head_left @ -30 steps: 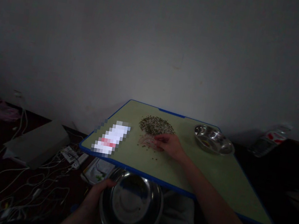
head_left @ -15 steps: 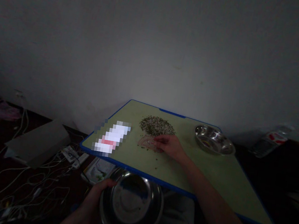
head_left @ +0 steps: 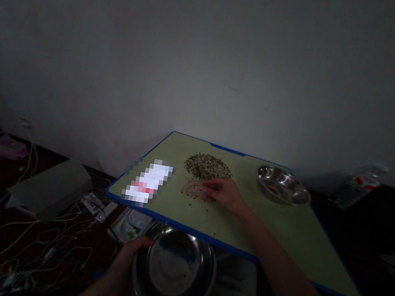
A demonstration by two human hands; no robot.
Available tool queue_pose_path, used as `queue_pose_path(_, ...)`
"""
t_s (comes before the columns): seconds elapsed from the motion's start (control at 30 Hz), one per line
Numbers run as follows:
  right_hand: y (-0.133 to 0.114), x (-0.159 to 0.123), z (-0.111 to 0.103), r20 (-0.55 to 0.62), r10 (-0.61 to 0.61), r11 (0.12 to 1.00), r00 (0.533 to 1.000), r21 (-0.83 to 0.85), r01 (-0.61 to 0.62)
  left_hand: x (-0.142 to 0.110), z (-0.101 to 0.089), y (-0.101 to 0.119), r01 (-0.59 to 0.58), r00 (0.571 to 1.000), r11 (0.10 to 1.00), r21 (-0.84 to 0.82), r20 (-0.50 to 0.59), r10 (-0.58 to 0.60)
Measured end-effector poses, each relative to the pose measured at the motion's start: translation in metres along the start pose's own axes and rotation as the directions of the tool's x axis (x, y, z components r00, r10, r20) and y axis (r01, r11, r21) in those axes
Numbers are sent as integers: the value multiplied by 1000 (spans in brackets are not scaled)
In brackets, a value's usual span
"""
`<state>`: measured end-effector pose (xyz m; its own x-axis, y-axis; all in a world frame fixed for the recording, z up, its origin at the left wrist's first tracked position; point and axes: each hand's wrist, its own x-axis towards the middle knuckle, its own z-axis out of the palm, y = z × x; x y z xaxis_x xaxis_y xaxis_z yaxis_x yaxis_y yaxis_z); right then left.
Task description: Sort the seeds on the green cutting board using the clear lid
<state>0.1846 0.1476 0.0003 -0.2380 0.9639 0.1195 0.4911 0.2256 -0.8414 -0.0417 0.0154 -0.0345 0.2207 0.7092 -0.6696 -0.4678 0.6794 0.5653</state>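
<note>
A seed (head_left: 214,233) had come closer to the near edge of the table (head_left: 233,229), hence to the bowl (head_left: 174,270) the left hand (head_left: 125,260) gripped below; the right hand (head_left: 223,191) pinched a protractor (head_left: 191,188) beside the pile (head_left: 206,163)

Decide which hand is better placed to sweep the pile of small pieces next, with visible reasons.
Probably the right hand: its fingers hold a clear half-round tool beside the pile. The left hand is occupied, holding a steel bowl at the near edge of the board.
</note>
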Motion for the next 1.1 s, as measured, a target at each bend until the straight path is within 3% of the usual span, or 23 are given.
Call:
queue_pose_path(0.53,-1,-7,-7,8,-13,1000,1000,-10,13,3,-4,-3,28,999,1000,-9,42,-28)
queue_pose_path(0.83,8,-29,-21,-24,65,997,998,52,-63,-7,9,-2,66,997,998,-2,45,-65)
queue_pose_path(1.1,4,-32,-13,-54,53,998,997,-16,-54,-5,9,-5,74,994,997,-17,81,-72)
